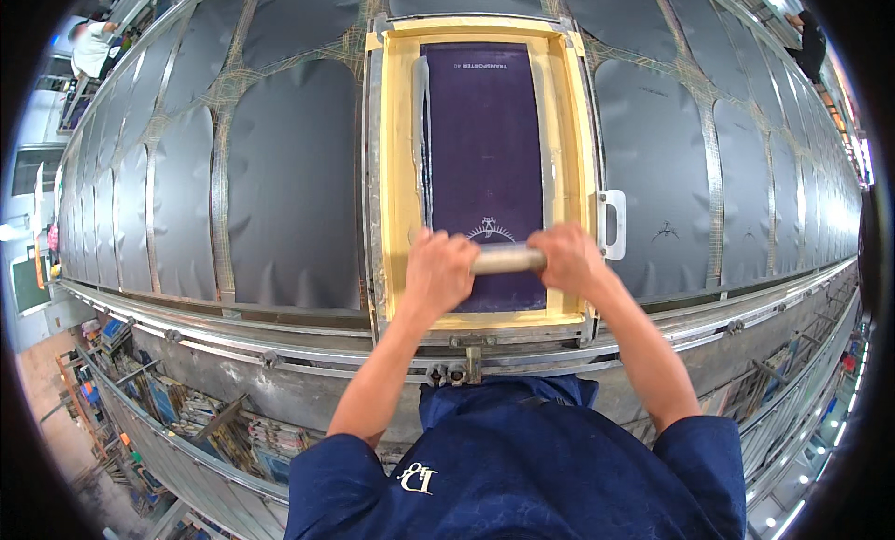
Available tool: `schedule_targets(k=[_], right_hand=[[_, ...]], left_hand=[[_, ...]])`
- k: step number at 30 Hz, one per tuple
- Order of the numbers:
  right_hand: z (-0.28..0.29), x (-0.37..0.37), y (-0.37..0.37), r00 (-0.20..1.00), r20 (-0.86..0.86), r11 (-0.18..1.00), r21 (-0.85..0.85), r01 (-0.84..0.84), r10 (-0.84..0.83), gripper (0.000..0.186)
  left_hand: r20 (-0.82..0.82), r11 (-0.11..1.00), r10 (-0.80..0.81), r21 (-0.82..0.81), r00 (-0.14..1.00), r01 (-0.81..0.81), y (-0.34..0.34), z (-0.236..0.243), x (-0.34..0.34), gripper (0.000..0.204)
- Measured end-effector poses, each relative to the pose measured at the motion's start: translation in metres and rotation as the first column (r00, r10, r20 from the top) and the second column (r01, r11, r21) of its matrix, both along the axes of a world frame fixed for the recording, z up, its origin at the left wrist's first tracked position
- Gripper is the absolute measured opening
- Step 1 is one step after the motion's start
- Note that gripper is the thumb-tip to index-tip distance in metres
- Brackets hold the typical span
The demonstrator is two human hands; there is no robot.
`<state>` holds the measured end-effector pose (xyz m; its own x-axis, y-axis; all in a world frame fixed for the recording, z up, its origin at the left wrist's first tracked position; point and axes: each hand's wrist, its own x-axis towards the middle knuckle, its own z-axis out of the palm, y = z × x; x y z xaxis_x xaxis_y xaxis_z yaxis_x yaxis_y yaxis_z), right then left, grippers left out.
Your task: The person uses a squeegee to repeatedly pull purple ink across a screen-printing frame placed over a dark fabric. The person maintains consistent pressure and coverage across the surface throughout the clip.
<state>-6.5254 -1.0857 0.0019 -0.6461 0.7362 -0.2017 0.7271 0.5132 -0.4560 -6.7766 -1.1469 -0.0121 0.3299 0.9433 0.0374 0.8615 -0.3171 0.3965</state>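
Note:
With both fists I grip a pale, bar-like squeegee [508, 259] held crosswise over a printing screen. My left hand [438, 273] is closed round its left end, and my right hand [571, 260] round its right end. Beneath them lies the screen's dark purple mesh [485, 139], which bears pale lettering at the far end and a white arched design just beyond the squeegee. Yellow tape covers the screen frame [399, 121]. A streak of pale ink [424, 121] runs along the mesh's left side. The squeegee's lower edge is hidden and slightly blurred.
Dark grey cut panels [294, 186] cover the long table on both sides; some at right carry small dark marks. A white handle [612, 225] sits on the frame's right side. Metal rails [252, 340] edge the table, above stacked racks [200, 414]. A person [90, 51] is far left.

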Motion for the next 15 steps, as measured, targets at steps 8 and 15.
schedule_targets(k=[8, 15], right_hand=[[0.012, -0.006, 0.016, 0.999, -0.025, 0.999, -0.029, 0.036, -0.037, 0.016], [-0.001, -0.043, 0.258, 0.997, 0.046, 0.988, 0.145, 0.049, -0.056, 0.019]], left_hand=[[-0.029, 1.000, 0.006, -0.027, 1.000, -0.007, 0.024, 0.011, -0.006, 0.026], [-0.181, 0.999, -0.009, 0.035, 0.983, 0.016, 0.269, 0.012, -0.043, 0.019]])
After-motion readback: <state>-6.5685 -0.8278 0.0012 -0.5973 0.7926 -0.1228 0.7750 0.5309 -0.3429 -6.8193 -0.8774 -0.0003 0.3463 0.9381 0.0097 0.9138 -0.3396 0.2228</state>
